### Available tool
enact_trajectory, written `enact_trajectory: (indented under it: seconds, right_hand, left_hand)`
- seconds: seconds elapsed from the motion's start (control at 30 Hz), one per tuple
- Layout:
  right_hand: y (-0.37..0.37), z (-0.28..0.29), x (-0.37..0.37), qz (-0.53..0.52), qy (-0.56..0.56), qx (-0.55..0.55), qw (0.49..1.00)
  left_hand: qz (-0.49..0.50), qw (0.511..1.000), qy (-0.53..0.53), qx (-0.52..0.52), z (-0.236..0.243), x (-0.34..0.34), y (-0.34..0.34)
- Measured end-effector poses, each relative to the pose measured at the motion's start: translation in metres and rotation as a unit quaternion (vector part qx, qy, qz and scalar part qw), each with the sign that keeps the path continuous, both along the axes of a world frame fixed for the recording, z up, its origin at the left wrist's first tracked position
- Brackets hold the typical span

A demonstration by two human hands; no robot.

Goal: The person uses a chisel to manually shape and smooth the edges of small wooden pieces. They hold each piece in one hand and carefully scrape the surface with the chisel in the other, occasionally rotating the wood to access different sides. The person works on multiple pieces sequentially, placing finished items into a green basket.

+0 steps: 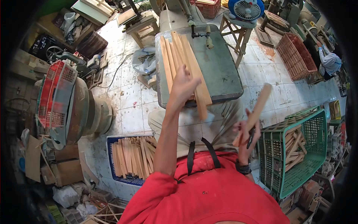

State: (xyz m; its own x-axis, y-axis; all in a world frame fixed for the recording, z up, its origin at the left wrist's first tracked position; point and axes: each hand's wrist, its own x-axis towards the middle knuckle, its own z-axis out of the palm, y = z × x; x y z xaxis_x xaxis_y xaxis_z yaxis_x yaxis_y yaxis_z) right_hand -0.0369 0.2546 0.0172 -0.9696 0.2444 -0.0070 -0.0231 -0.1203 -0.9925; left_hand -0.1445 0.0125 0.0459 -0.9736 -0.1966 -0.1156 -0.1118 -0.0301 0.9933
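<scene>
My left hand point(184, 86) is over several long wooden strips point(178, 50) on a dark green machine table point(222, 74). Its fingers and thumb are apart, with no strip gripped; whether the palm touches the wood I cannot tell. One strip juts past the table's near edge. To the right, my right hand point(247, 135) is closed around a shorter wooden strip point(258, 110), tilted up and away from me. A slim black, pen-like object point(251, 137) also sits among those fingers. Some of this hand is blurred.
A blue crate point(128, 182) of upright wooden strips stands at lower left. On the right, a green crate point(274, 160) holds loose wood pieces. A metal fitting point(203, 35) hangs over the table's far part. A fan point(247, 10) on a stool and a red crate point(296, 56) stand beyond.
</scene>
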Motion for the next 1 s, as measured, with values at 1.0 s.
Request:
enact_trajectory:
  seconds: [1.0]
  right_hand:
    - [-0.071, -0.026, 0.048, 0.417, 0.045, 0.152, 0.895]
  left_hand:
    - [0.166, 0.943, 0.033, 0.286, -0.020, 0.080, -0.013]
